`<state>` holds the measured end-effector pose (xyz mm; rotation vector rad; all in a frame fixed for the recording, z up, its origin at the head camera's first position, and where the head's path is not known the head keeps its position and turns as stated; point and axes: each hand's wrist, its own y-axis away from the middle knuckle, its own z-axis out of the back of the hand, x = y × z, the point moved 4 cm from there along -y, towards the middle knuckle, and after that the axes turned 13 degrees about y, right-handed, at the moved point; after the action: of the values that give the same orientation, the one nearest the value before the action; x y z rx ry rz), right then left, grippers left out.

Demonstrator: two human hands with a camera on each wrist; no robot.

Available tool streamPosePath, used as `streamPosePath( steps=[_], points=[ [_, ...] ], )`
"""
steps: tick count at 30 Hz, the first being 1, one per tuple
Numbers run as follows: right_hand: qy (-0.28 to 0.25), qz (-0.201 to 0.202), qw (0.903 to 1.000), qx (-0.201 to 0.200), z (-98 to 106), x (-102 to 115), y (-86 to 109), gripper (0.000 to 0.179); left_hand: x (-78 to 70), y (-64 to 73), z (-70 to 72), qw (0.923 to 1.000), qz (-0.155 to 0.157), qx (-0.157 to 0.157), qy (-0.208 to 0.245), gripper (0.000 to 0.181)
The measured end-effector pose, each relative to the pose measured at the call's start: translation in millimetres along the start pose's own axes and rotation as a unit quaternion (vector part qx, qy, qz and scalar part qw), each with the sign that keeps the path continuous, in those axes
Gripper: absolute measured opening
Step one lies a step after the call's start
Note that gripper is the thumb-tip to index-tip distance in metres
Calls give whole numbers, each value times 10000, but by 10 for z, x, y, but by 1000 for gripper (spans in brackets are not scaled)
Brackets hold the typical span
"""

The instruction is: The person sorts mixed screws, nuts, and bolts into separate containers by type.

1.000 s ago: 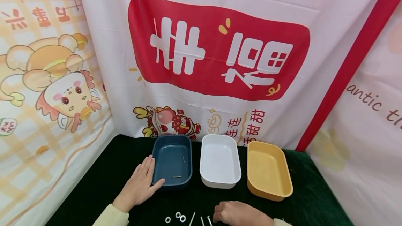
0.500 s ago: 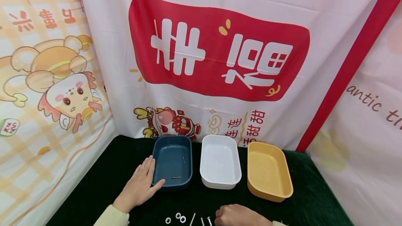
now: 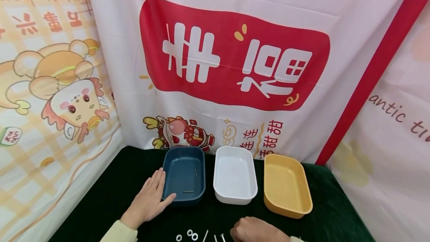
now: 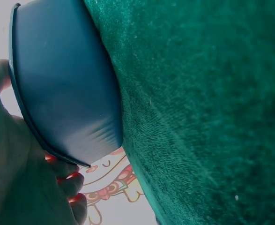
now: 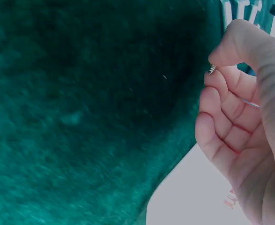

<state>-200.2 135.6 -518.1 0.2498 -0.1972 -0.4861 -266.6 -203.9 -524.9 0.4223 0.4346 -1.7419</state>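
Observation:
My left hand lies along the left side of a dark blue tray, its fingers straight and the thumb at the near rim. Two small thin metal pieces, one of them a pin-like piece, lie inside that tray. At the front of the table, my right hand pinches a small screw between thumb and index finger. Only its threaded tip shows, in the right wrist view. Just left of this hand lie several loose screws and three metal nuts.
A white tray stands in the middle, and a yellow tray on the right. All three trays sit in a row on dark green cloth, close before a printed curtain. More printed cloth hangs at both sides.
My right hand has shifted slightly right, away from the loose screws. The left hand keeps its place at the blue tray, and the head view has tilted a little.

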Motion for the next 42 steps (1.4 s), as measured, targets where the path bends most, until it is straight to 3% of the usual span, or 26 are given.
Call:
streamPosePath(
  steps=[6,15,20,26,42],
  points=[
    [207,-96,9988,-440,173,-49,-27,5,13,3,-8,10000,-31,-44,-54,107],
    [871,61,9879,-1278,551,-25,-130,17,4,7,-6,10000,-36,-35,-47,101],
    [931,20,9853,-1432,730,-18,-215,16,6,2,-14,10000,-58,-45,-34,97],
    [1055,-64,9803,-1671,883,-47,-333,15,18,5,-19,10000,-38,-37,-81,105],
    [1506,-502,9668,-2001,1129,-144,-672,15,3,-2,-17,9999,-62,-61,-90,106]
  ],
)
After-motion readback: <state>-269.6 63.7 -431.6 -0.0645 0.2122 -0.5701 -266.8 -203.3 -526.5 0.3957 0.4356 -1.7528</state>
